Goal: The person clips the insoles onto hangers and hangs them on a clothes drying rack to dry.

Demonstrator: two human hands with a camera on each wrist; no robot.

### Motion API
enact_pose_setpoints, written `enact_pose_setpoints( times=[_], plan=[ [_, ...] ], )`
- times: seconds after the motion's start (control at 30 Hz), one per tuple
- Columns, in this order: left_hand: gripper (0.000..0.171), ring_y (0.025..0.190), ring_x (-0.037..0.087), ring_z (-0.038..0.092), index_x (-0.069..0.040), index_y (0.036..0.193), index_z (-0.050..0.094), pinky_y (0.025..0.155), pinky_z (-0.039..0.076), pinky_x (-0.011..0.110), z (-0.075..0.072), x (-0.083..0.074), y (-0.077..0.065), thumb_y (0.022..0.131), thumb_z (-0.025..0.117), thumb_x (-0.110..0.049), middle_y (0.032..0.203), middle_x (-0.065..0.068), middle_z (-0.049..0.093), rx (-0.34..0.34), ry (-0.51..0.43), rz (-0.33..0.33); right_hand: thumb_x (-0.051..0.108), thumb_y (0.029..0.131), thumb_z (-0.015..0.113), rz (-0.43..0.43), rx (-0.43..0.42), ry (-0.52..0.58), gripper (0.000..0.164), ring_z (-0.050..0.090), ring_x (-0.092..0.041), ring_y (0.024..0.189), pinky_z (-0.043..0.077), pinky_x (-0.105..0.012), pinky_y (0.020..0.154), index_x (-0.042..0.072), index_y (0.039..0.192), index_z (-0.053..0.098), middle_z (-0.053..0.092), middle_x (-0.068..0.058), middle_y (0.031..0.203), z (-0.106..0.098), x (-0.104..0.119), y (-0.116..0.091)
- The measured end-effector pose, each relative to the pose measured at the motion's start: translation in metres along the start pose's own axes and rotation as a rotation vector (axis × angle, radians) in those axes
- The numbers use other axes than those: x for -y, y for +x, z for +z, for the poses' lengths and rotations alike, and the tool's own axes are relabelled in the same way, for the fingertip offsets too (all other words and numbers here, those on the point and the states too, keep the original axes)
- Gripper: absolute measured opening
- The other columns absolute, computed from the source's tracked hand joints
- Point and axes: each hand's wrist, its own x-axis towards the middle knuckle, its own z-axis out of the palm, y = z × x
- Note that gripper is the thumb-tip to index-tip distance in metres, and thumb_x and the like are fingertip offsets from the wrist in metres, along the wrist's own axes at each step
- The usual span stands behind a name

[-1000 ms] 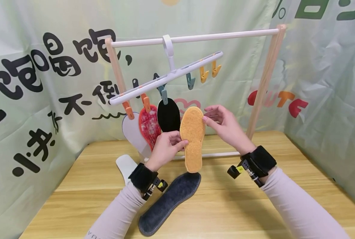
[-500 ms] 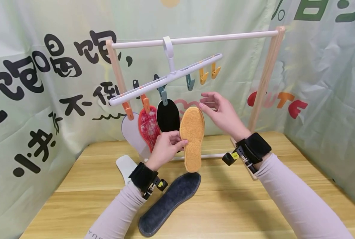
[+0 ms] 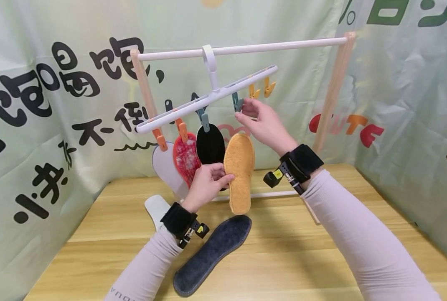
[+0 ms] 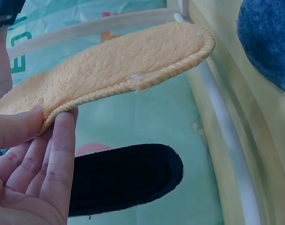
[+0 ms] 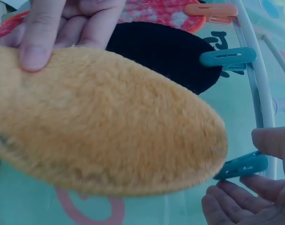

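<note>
My left hand [image 3: 207, 182] pinches a fuzzy yellow insole [image 3: 241, 167] at its narrow middle, thumb on the front face and fingers behind the edge. The insole hangs upright, wide end up. My right hand [image 3: 262, 123] is raised to a teal clip [image 5: 243, 166] on the hanger. In the right wrist view the thumb lies above that clip, a little apart from it, and the fingertips reach its underside. The insole's wide end overlaps the clip's tip in this view. Left of the yellow insole, a black insole [image 3: 210, 144] hangs from another teal clip [image 3: 204, 120].
A white hanger [image 3: 212, 95] hangs tilted from a rack's bar [image 3: 268, 48]. Orange clips hold a red patterned insole [image 3: 186, 154] and a white insole [image 3: 164, 163]. Yellow clips [image 3: 269, 88] hang at right. A dark grey insole [image 3: 213, 255] and a white piece [image 3: 157, 209] lie on the table [image 3: 283, 259].
My right hand has left the yellow insole's upper edge and moved up and left to the teal clip. The left hand keeps the insole nearly in place.
</note>
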Motion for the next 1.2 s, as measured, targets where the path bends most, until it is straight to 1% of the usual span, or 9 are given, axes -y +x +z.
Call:
enact_pose_setpoints(
  times=[0.13, 0.27, 0.47, 0.57, 0.7, 0.87, 0.97, 1.1, 1.2],
  plan=[
    [0.012, 0.08, 0.023, 0.08, -0.002, 0.107, 0.078, 0.077, 0.068, 0.039, -0.001, -0.002, 0.001, 0.098, 0.079, -0.011, 0.092, 0.016, 0.081, 0.002, -0.008, 0.004, 0.032, 0.109, 0.064, 0.012, 0.009, 0.024, 0.062, 0.059, -0.031, 0.145, 0.047, -0.049, 0.122, 0.006, 0.161, 0.044, 0.061, -0.017, 0.154, 0.004, 0.005, 0.009],
    [0.012, 0.079, 0.02, 0.08, -0.002, 0.107, 0.078, 0.076, 0.068, 0.038, -0.003, -0.001, 0.002, 0.098, 0.079, -0.011, 0.093, 0.016, 0.081, 0.004, -0.012, -0.006, 0.032, 0.11, 0.062, 0.023, 0.019, 0.055, 0.062, 0.059, -0.031, 0.144, 0.046, -0.048, 0.123, 0.006, 0.162, 0.043, 0.061, -0.017, 0.154, 0.007, 0.009, 0.013],
    [0.013, 0.082, 0.023, 0.081, -0.001, 0.108, 0.078, 0.077, 0.068, 0.041, -0.003, 0.001, 0.003, 0.098, 0.079, -0.01, 0.095, 0.017, 0.081, 0.001, -0.022, -0.014, 0.031, 0.114, 0.054, 0.023, 0.013, 0.094, 0.057, 0.057, -0.032, 0.143, 0.043, -0.048, 0.125, 0.005, 0.163, 0.042, 0.06, -0.018, 0.154, 0.008, 0.01, 0.012],
    [0.013, 0.083, 0.021, 0.081, -0.002, 0.109, 0.078, 0.078, 0.068, 0.039, -0.003, 0.0, 0.003, 0.098, 0.079, -0.01, 0.096, 0.016, 0.081, 0.001, -0.024, -0.025, 0.032, 0.115, 0.049, 0.029, 0.006, 0.115, 0.056, 0.055, -0.031, 0.147, 0.042, -0.048, 0.126, 0.006, 0.164, 0.042, 0.057, -0.017, 0.158, 0.007, 0.01, 0.01],
    [0.014, 0.083, 0.02, 0.081, -0.002, 0.109, 0.078, 0.078, 0.068, 0.036, -0.003, -0.001, 0.002, 0.098, 0.079, -0.01, 0.097, 0.016, 0.082, -0.001, -0.019, -0.028, 0.031, 0.116, 0.047, 0.032, -0.009, 0.123, 0.054, 0.053, -0.03, 0.149, 0.044, -0.048, 0.125, 0.006, 0.163, 0.044, 0.055, -0.015, 0.161, 0.007, 0.009, 0.009],
    [0.014, 0.086, 0.022, 0.082, -0.002, 0.109, 0.078, 0.077, 0.068, 0.036, -0.004, -0.002, 0.003, 0.098, 0.079, -0.009, 0.097, 0.017, 0.081, -0.008, -0.024, -0.023, 0.03, 0.116, 0.048, 0.017, -0.023, 0.154, 0.051, 0.058, -0.029, 0.143, 0.05, -0.047, 0.12, 0.004, 0.16, 0.048, 0.059, -0.017, 0.156, 0.008, 0.008, 0.009],
    [0.014, 0.087, 0.023, 0.082, -0.001, 0.109, 0.078, 0.078, 0.068, 0.037, -0.004, -0.002, 0.004, 0.098, 0.079, -0.009, 0.097, 0.017, 0.081, -0.005, -0.029, -0.019, 0.029, 0.115, 0.049, 0.017, -0.028, 0.176, 0.049, 0.06, -0.029, 0.136, 0.052, -0.047, 0.117, 0.004, 0.157, 0.051, 0.062, -0.017, 0.15, 0.008, 0.008, 0.009],
    [0.014, 0.086, 0.023, 0.082, 0.0, 0.11, 0.077, 0.078, 0.068, 0.037, -0.004, -0.001, 0.004, 0.098, 0.078, -0.009, 0.097, 0.018, 0.081, -0.003, -0.03, -0.01, 0.029, 0.115, 0.052, 0.009, -0.033, 0.189, 0.045, 0.061, -0.03, 0.13, 0.053, -0.047, 0.115, 0.002, 0.151, 0.056, 0.064, -0.019, 0.142, 0.008, 0.009, 0.009],
    [0.015, 0.086, 0.022, 0.082, -0.001, 0.111, 0.077, 0.078, 0.068, 0.036, -0.004, -0.001, 0.004, 0.098, 0.078, -0.01, 0.097, 0.017, 0.081, -0.005, -0.027, -0.006, 0.029, 0.114, 0.054, -0.001, -0.038, 0.184, 0.044, 0.063, -0.03, 0.129, 0.051, -0.047, 0.116, 0.002, 0.148, 0.057, 0.065, -0.019, 0.141, 0.008, 0.009, 0.008]
  ],
)
